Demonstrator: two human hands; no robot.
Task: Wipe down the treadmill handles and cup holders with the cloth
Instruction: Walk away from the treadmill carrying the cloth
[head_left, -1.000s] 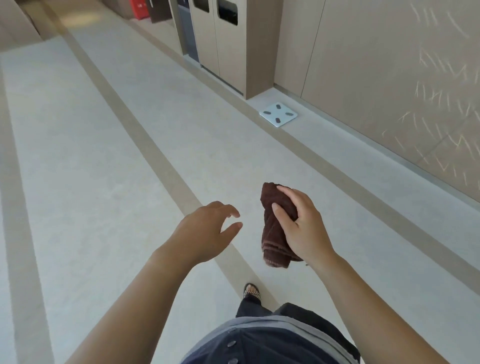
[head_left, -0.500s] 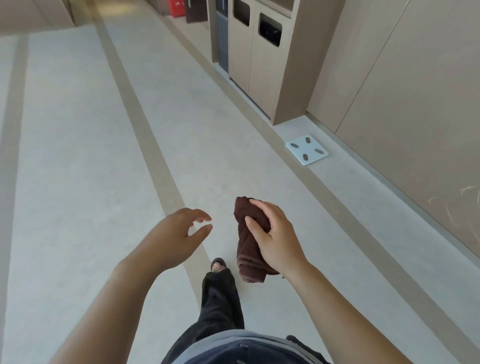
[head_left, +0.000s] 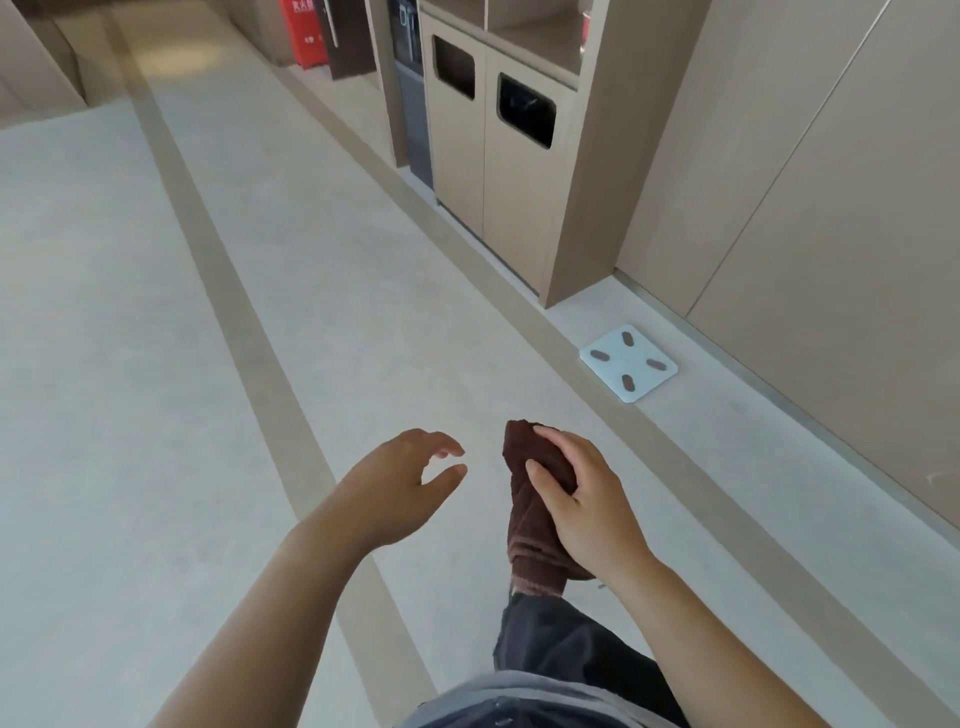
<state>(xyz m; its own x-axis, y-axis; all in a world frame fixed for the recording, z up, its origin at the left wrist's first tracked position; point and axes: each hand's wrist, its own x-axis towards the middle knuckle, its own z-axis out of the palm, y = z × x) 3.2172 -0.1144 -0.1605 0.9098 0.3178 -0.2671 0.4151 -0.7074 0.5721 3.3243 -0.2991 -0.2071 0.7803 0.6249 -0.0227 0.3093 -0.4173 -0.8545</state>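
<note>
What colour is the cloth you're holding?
Dark brown. The cloth is bunched in the right hand, seen in the head view.

Building corridor, built-in waste bins (head_left: 498, 135), floor scale (head_left: 628, 362)

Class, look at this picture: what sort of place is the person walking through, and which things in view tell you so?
Probably a corridor or lobby in a gym or similar public building: built-in waste bins in the panelled wall, a bathroom scale on the floor, and a red cabinet, likely for a fire extinguisher. No treadmill shows.
</note>
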